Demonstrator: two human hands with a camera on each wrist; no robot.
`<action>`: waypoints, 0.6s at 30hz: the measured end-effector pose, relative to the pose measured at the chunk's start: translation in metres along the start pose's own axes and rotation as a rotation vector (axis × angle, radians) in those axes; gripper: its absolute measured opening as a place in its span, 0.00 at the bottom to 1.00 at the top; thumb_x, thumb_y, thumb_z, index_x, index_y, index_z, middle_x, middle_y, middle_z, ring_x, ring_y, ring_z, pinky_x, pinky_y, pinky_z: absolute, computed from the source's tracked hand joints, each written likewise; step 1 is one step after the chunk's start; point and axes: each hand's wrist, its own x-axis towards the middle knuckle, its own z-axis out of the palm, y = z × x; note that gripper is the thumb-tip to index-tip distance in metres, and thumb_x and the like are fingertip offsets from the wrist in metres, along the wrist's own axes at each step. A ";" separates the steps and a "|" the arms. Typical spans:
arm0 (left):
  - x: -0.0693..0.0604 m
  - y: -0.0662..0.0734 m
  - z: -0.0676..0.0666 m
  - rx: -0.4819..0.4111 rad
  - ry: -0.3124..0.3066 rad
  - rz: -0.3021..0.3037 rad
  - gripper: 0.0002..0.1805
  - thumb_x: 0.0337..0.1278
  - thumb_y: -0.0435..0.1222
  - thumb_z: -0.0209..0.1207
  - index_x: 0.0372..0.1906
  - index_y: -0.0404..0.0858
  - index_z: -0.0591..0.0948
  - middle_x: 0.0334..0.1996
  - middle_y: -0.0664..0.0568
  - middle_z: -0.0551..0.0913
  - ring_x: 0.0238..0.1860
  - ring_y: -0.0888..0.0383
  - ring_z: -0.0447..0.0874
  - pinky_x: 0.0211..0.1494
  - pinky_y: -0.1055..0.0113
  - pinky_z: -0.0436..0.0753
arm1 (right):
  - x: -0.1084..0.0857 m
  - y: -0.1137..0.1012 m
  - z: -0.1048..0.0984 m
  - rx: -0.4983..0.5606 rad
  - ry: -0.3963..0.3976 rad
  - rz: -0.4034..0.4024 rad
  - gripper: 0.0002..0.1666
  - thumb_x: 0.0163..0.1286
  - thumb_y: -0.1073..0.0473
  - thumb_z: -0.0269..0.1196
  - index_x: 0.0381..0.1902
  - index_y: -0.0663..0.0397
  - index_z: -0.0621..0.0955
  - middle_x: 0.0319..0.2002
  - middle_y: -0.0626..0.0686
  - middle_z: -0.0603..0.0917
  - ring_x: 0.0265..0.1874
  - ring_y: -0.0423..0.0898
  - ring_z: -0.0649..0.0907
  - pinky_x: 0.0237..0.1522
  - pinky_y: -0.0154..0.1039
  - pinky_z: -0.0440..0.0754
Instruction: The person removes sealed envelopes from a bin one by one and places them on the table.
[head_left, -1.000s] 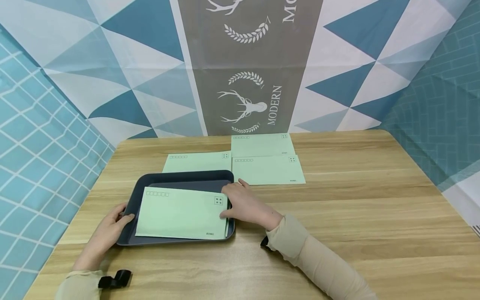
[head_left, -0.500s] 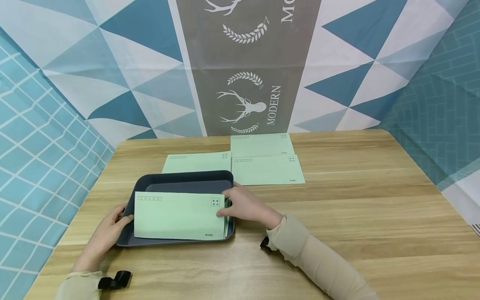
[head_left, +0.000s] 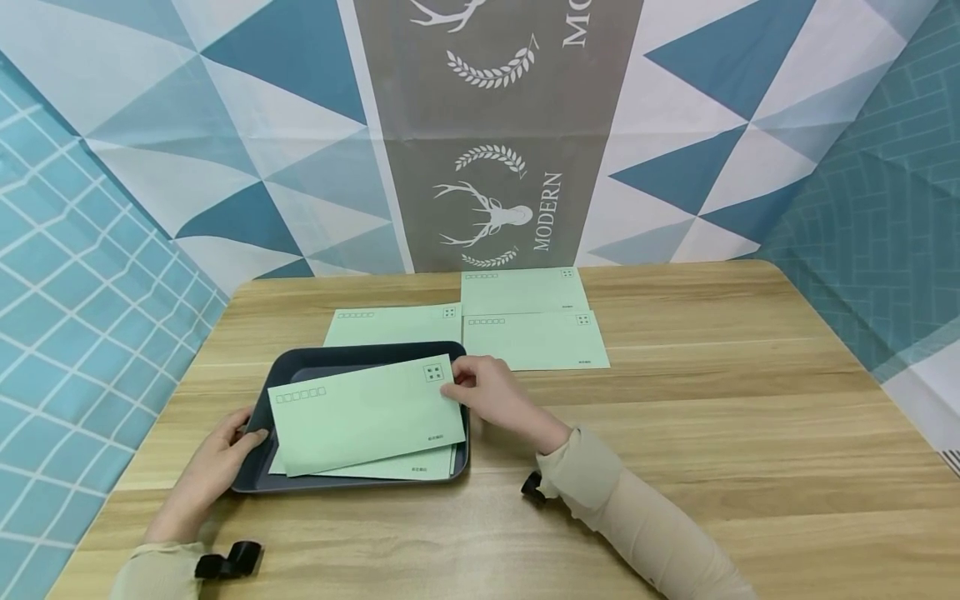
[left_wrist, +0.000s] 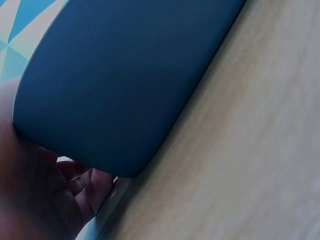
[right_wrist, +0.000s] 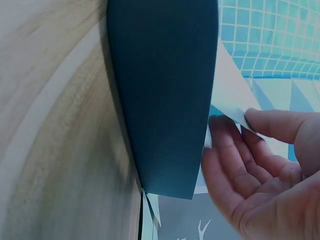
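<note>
Left hand gripping dark tray, right hand pinching slanted green envelope — another envelope underneath, perhaps more

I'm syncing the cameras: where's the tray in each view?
Head: the tray is left of centre.
Left wrist: the tray fills the upper left, cut off at the top.
Right wrist: the tray runs from the top edge down the middle.
Shared landmark: the table.

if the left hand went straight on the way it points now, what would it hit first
The tray: the left hand holds its left end, so it would push into that wall at once. Past it, the top envelope probably comes next, though heights are unclear.
</note>
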 end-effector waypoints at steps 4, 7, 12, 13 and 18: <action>0.000 0.001 0.000 -0.009 -0.002 -0.008 0.27 0.67 0.38 0.43 0.63 0.22 0.59 0.52 0.30 0.66 0.32 0.80 0.63 0.33 0.76 0.70 | 0.000 -0.001 0.000 0.052 0.010 0.031 0.03 0.61 0.62 0.61 0.28 0.54 0.79 0.25 0.49 0.79 0.23 0.43 0.77 0.27 0.35 0.76; 0.000 0.001 0.000 0.010 -0.002 -0.017 0.27 0.67 0.38 0.43 0.63 0.23 0.59 0.53 0.31 0.65 0.33 0.79 0.62 0.35 0.76 0.68 | 0.000 -0.001 0.001 0.094 0.007 0.039 0.03 0.62 0.64 0.60 0.30 0.58 0.79 0.27 0.51 0.78 0.24 0.46 0.79 0.28 0.40 0.80; 0.001 0.002 -0.001 0.039 -0.013 -0.032 0.28 0.67 0.40 0.43 0.63 0.24 0.59 0.56 0.30 0.63 0.41 0.63 0.67 0.37 0.75 0.66 | 0.000 0.000 0.001 0.136 0.008 0.050 0.03 0.63 0.66 0.58 0.31 0.61 0.76 0.29 0.53 0.77 0.25 0.46 0.80 0.32 0.45 0.81; 0.001 0.002 -0.001 0.036 -0.016 -0.033 0.28 0.67 0.40 0.43 0.63 0.24 0.59 0.56 0.30 0.64 0.41 0.62 0.67 0.37 0.75 0.67 | 0.000 0.000 0.001 0.141 0.006 0.053 0.03 0.64 0.66 0.57 0.31 0.61 0.75 0.29 0.53 0.77 0.25 0.44 0.80 0.32 0.45 0.81; 0.000 0.001 -0.001 0.008 -0.025 -0.035 0.29 0.67 0.40 0.43 0.63 0.23 0.58 0.55 0.30 0.64 0.36 0.80 0.62 0.36 0.79 0.67 | 0.000 -0.001 -0.002 0.152 0.004 0.060 0.03 0.65 0.67 0.55 0.36 0.61 0.76 0.31 0.53 0.78 0.22 0.41 0.76 0.29 0.41 0.79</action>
